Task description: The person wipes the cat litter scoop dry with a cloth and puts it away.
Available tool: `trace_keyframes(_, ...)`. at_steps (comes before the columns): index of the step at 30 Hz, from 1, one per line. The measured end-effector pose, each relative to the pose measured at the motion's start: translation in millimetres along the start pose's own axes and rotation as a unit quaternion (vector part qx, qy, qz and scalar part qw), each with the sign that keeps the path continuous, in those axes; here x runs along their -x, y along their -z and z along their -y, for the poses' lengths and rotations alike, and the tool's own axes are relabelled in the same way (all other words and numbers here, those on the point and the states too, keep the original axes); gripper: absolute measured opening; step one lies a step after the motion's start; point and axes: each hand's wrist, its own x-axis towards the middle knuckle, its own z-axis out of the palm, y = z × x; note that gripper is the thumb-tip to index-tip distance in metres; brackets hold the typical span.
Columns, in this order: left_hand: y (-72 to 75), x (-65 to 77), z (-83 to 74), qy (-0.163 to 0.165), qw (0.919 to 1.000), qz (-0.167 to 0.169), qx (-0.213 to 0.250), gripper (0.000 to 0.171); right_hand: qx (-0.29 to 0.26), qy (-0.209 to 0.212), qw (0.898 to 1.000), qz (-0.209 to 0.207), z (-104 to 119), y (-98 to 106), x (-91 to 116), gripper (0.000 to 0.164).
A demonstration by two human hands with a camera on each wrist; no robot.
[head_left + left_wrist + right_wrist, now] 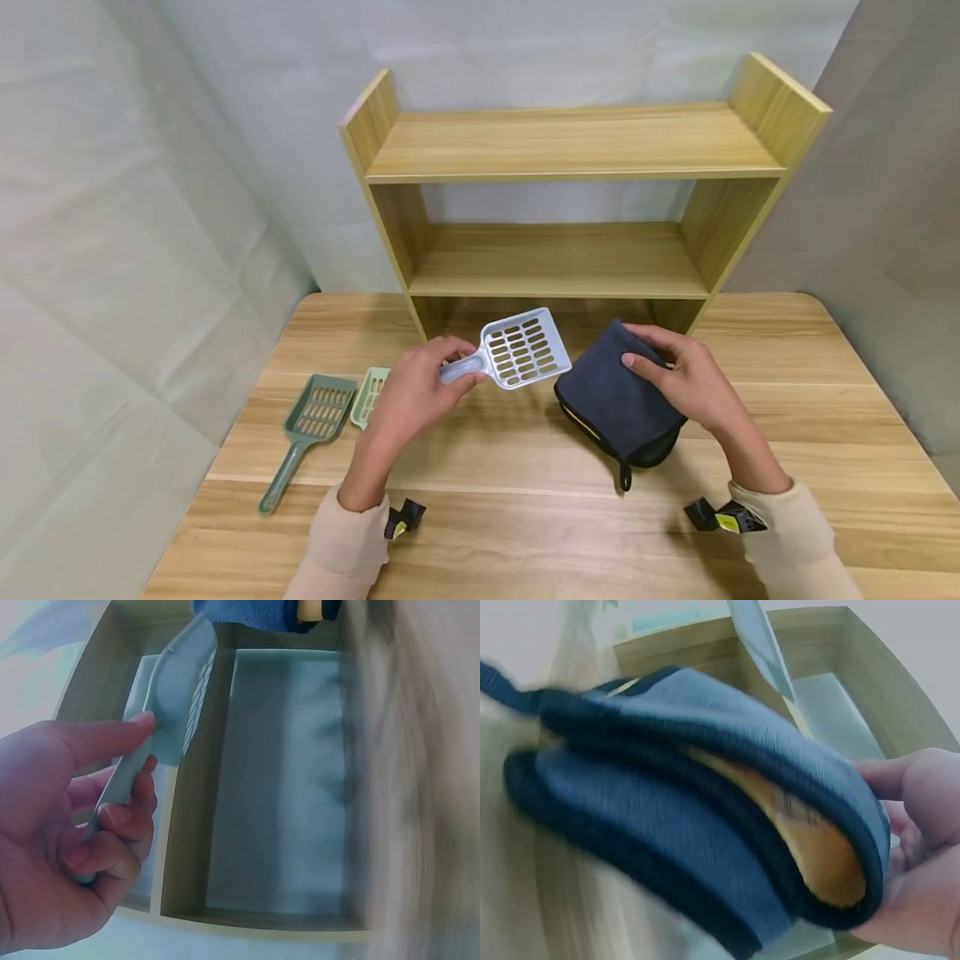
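Observation:
My left hand (pixel 416 387) grips a pale blue-grey litter scoop (pixel 553 337) by its short handle, thumb on top. The slotted scoop head points right, held up above the table in front of the shelf. In the left wrist view the fingers (pixel 124 851) curl around the scoop handle. With thumb and fingers my right hand (pixel 686 375) pinches the far right edge of a folded dark blue cloth (pixel 618 392). Black binding, a hanging loop and a yellow-orange inner side show on the cloth (pixel 682 825). The scoop head's right corner comes close to the cloth.
A wooden two-tier shelf (pixel 558 283) stands at the back of the wooden table (pixel 525 550). To the left lie a dark green slotted scoop (pixel 300 442) and a light green one (pixel 362 404), partly hidden behind my left hand.

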Motion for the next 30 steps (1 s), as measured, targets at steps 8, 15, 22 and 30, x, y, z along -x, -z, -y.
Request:
trace_keyframes(8,1.2,-0.2,-3.9,-0.036,0.9984,0.038,0.023,0.028,-0.207,-0.042,0.976,0.049,-5.2,-0.4,-2.9,0.054)
trace_keyframes(15,-2.9,-0.7,-2.6,-0.074,0.9951,0.052,0.039,0.026,-0.374,-0.061,0.919,0.111,-5.5,-4.2,-2.6,0.044)
trace_keyframes(22,-10.8,-1.4,-1.0,-0.095,0.9926,0.053,0.053,0.027,-0.423,-0.051,0.894,0.138,-3.0,-11.2,-2.9,0.044)
trace_keyframes(30,-19.7,-1.4,-4.4,-0.113,0.9908,0.044,0.059,0.029,-0.445,-0.04,0.878,0.169,-0.8,-21.4,-3.7,0.048)
